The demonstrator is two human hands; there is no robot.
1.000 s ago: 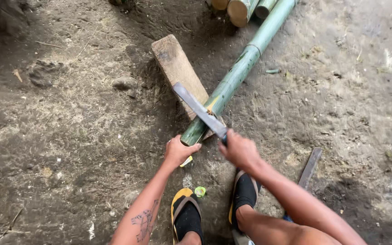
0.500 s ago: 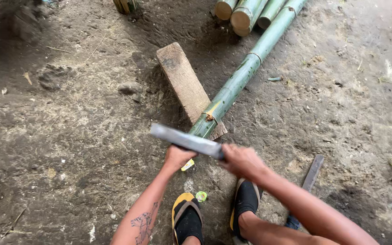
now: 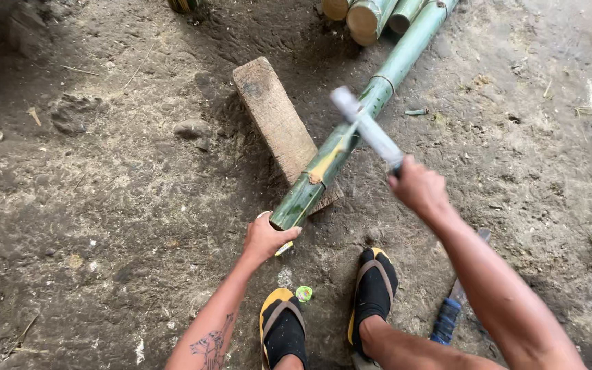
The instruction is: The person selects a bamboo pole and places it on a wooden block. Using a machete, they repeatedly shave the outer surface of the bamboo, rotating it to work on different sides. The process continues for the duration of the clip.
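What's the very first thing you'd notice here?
The long green bamboo pole lying slantwise across a wooden block on the dirt ground. The right hand swings a blurred blade above it, while the left hand grips the pole's near end. Two feet in yellow sandals stand just below.

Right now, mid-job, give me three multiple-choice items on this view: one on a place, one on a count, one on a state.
1. Where does the bamboo pole rest near its cut end?
A. on a wooden block
B. on a metal stand
C. on a chair

2. How many sandalled feet show?
A. one
B. two
C. four

3. What is the right hand doing?
A. lying flat on the ground
B. gripping a blade
C. holding a cup

Answers:
1 A, the pole crosses the wooden block.
2 B, the left foot and the right foot.
3 B, its blade is blurred over the pole; the left hand holds the pole's end.
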